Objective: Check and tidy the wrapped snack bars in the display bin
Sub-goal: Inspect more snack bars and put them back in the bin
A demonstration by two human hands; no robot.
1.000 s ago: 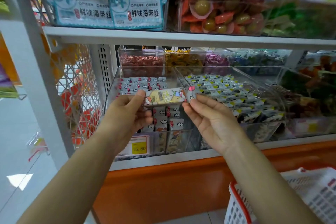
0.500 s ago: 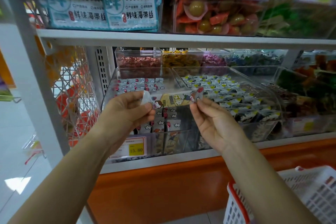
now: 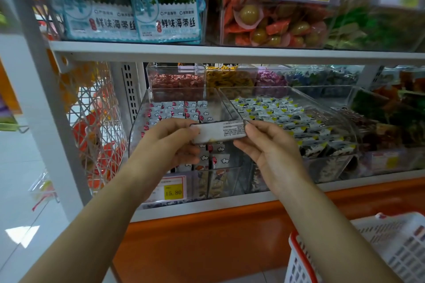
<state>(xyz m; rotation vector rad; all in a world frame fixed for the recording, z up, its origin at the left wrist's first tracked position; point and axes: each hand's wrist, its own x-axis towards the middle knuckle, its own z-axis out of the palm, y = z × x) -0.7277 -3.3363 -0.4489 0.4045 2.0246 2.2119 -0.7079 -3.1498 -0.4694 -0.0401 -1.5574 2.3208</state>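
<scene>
A white metal shelving unit [image 3: 230, 53] fills most of the view under soft, even light. At the unit's left edge stands a pale upright post [image 3: 46, 110], and a slotted strip [image 3: 130, 89] runs up its back, below the upper board. Between the post and the strip is a white wire mesh panel [image 3: 99, 122]. Below the unit's lowest board is an orange base panel [image 3: 207, 248]. Left of the unit lies a pale glossy floor [image 3: 16, 167] with a bright patch of reflected light [image 3: 21, 234]. In front of the unit's base, to the right, is a white basket with a red rim [image 3: 372, 232].
</scene>
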